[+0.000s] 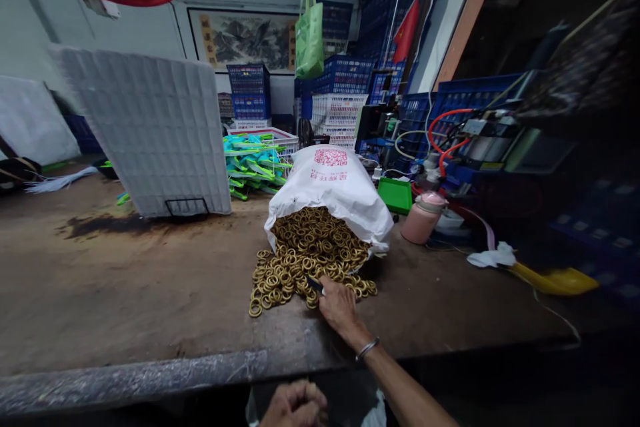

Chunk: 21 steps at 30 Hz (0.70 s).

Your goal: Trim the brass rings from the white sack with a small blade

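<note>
Rings (313, 250) are heaped inside the mouth of a sack (333, 180) and on the counter (175, 293). A dark tool (314, 284) is gripped by the right hand (339, 307), its tip among the rings; it is best kept low and moved gently, so that none are scattered. The left hand (296, 403) is cut off below; its fingers are curled, but whether anything is held cannot be told. The tool is mostly covered, the sack's depths hidden.

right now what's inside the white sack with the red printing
The white sack with red printing holds a heap of round gold-coloured rings, spilling through its open mouth onto the brown table. Whatever lies deeper is covered by the sack and front rings.
</note>
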### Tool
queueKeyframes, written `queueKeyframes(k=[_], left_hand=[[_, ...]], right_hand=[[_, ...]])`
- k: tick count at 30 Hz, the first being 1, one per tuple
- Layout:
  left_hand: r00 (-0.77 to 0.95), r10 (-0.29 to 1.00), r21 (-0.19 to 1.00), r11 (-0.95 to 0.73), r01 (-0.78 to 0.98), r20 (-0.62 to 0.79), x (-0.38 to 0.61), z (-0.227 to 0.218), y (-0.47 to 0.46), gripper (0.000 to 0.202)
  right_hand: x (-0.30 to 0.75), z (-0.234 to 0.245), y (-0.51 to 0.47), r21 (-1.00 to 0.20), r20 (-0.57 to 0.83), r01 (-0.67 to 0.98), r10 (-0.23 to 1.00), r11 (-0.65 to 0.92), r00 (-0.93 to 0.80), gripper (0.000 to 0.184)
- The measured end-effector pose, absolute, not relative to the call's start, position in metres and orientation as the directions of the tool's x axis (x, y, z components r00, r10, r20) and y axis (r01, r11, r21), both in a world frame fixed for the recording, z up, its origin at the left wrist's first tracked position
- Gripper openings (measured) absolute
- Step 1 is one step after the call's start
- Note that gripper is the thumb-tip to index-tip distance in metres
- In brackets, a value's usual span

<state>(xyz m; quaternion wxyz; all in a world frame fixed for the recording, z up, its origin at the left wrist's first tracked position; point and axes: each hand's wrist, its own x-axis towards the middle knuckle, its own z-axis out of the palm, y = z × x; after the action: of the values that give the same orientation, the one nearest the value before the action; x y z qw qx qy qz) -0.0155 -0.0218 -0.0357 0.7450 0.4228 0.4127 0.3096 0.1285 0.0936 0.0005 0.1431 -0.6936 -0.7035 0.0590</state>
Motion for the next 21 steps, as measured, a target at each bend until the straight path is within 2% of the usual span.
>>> queueKeyframes(k=[2, 5, 8, 12, 16, 18, 21], left_hand=[[0.329, 0.884, 0.918, 0.383, -0.104, -0.332, -0.015, -0.020, -0.013, 0.042], [0.071, 0.966, 0.962, 0.254, -0.104, -0.247, -0.012, 0.000, 0.007, 0.038], [-0.037, 0.986, 0.983, 0.159, -0.092, -0.163, -0.005, 0.006, 0.028, 0.043], [0.004, 0.996, 0.996, 0.088, -0.019, -0.088, 0.005, 0.002, 0.041, 0.037], [0.066, 0.998, 0.998, -0.016, 0.057, 0.012, 0.009, 0.001, 0.038, 0.020], [0.058, 0.994, 0.988, -0.099, 0.115, 0.092, 0.009, 0.000, 0.035, 0.020], [0.065, 0.975, 0.949, -0.222, 0.222, 0.212, 0.008, 0.001, 0.030, 0.017]], right_hand=[[0.136, 0.000, 0.093, -0.366, 0.148, 0.929, 0.989, 0.058, -0.003, 0.018], [0.146, -0.005, 0.089, -0.561, 0.192, 0.817, 0.981, 0.130, -0.024, 0.020], [0.152, -0.008, 0.079, -0.744, 0.218, 0.626, 0.971, 0.231, -0.099, 0.029], [0.153, -0.005, 0.061, -0.874, 0.192, 0.418, 0.966, 0.248, -0.173, 0.025], [0.151, 0.001, 0.047, -0.913, 0.155, 0.348, 0.969, 0.214, -0.190, 0.023], [0.149, 0.001, 0.043, -0.938, 0.107, 0.308, 0.978, 0.159, -0.178, 0.026], [0.145, -0.005, 0.041, -0.981, -0.064, 0.193, 0.985, -0.032, -0.163, 0.035]])
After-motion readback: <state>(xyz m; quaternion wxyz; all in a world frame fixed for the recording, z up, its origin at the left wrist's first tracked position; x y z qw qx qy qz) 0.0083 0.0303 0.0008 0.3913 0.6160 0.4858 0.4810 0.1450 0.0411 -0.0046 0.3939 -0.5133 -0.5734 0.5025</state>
